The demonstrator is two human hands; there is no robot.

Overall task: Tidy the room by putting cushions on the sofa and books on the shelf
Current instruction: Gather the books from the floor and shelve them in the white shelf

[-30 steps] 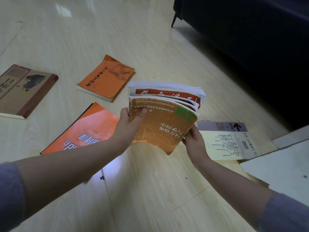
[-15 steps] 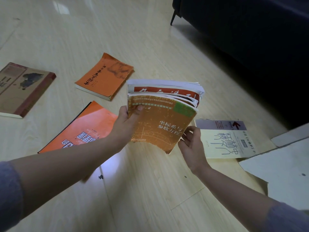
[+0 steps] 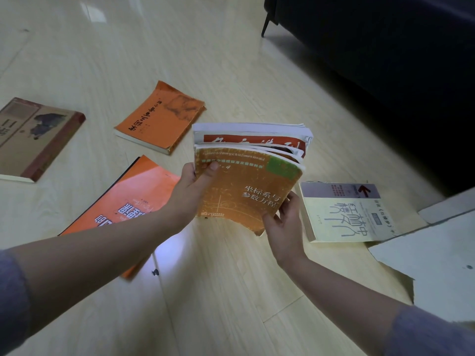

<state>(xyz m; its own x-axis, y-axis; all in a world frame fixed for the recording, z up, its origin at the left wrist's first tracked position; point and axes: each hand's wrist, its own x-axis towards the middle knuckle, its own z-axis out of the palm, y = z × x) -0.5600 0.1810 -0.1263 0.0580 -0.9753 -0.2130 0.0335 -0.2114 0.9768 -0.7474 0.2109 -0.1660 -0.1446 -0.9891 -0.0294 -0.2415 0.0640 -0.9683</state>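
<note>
A stack of books (image 3: 246, 181) with an orange-yellow cover facing me is held upright above the floor. My left hand (image 3: 191, 191) grips its left edge, thumb on the cover. My right hand (image 3: 285, 222) touches the stack's lower right corner with curled fingers. On the floor lie a large orange book (image 3: 123, 206) under my left arm, a smaller orange book (image 3: 162, 116) behind it, a brown book (image 3: 33, 137) at far left and a cream book (image 3: 344, 214) to the right. The dark sofa (image 3: 385, 47) stands at upper right.
Light wooden floor (image 3: 218, 291) spreads all around. A white flat board (image 3: 437, 265) with a torn cardboard edge lies at lower right beside the cream book. A sofa leg (image 3: 266, 25) stands at the top.
My right hand slipped off the stack's right side, opened briefly, and now rests again at the lower right corner. The stack stayed nearly still in my left hand.
</note>
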